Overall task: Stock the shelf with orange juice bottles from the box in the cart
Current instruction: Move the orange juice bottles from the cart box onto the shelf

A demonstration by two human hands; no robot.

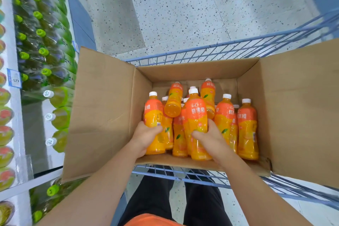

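An open cardboard box point(102, 115) sits in a blue wire cart point(201, 54) and holds several orange juice bottles with white caps. My left hand point(145, 136) grips the leftmost bottle point(153, 113) around its middle. My right hand point(209, 138) grips a taller-standing bottle point(197, 113) in the middle of the box. More bottles point(247, 126) stand upright at the right, and one bottle point(174, 100) lies tilted on top of the others at the back. The shelf point(13, 79) runs along the left edge.
The shelf on the left carries rows of green-capped bottles point(41, 33) and white-capped green bottles point(58, 117), with a blue price tag point(13, 79) on its rail. The box's flaps spread wide to both sides. Speckled floor point(183, 9) lies beyond the cart.
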